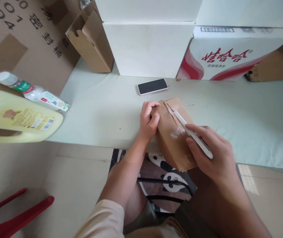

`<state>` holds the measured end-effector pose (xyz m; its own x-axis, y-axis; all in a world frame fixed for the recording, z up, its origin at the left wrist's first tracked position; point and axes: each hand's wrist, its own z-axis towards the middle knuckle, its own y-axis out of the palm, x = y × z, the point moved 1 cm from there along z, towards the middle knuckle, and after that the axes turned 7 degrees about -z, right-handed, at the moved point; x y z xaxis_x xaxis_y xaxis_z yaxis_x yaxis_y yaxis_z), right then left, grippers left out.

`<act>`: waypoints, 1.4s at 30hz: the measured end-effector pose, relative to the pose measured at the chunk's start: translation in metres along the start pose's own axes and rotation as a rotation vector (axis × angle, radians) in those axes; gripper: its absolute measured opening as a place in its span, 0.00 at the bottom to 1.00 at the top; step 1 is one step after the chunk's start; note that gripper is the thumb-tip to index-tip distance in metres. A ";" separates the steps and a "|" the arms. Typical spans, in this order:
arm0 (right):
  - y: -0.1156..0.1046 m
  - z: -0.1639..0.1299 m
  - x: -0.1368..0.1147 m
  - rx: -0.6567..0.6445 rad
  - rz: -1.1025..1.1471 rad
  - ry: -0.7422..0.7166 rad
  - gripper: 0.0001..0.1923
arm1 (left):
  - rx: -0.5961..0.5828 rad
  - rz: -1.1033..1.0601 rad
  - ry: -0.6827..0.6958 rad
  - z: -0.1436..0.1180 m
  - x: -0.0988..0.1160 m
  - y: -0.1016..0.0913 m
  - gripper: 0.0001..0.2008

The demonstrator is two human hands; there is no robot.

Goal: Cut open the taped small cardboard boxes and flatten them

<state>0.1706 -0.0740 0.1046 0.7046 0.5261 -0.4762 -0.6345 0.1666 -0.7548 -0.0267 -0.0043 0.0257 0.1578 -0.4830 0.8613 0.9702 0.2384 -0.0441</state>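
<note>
A small brown cardboard box (169, 138) rests at the table's front edge, tilted, with its near end over my lap. My left hand (149, 120) is closed round its left far corner. In my right hand (212, 150) is a white utility knife (198, 141), gripped between thumb and fingers. The knife's front end lies along a dark slit in the box's top, beside shiny clear tape. Whether the blade is out I cannot tell. Just beyond the box a phone (152, 86) lies with its dark screen up.
White cartons (148, 49) and a red-and-white carton (230, 56) stand along the back. At left are an open brown box (94, 43), a clear bottle (29, 89), a yellow jug (19, 115) and a big printed carton (32, 62). Red legs (22, 211) show at lower left.
</note>
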 end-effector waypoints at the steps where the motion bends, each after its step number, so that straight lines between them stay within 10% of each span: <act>1: 0.000 0.001 0.000 -0.011 -0.014 -0.007 0.14 | 0.001 -0.003 0.001 0.000 0.000 0.000 0.08; 28: -0.008 0.000 -0.009 -0.058 0.138 0.238 0.08 | 0.015 -0.031 -0.052 -0.002 0.002 0.000 0.07; 42: -0.008 -0.008 0.000 0.063 0.179 0.058 0.08 | 0.025 -0.043 -0.076 -0.001 -0.002 0.003 0.07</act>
<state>0.1782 -0.0822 0.1073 0.5945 0.5033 -0.6272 -0.7689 0.1274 -0.6266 -0.0237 -0.0037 0.0235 0.1010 -0.4280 0.8981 0.9706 0.2407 0.0055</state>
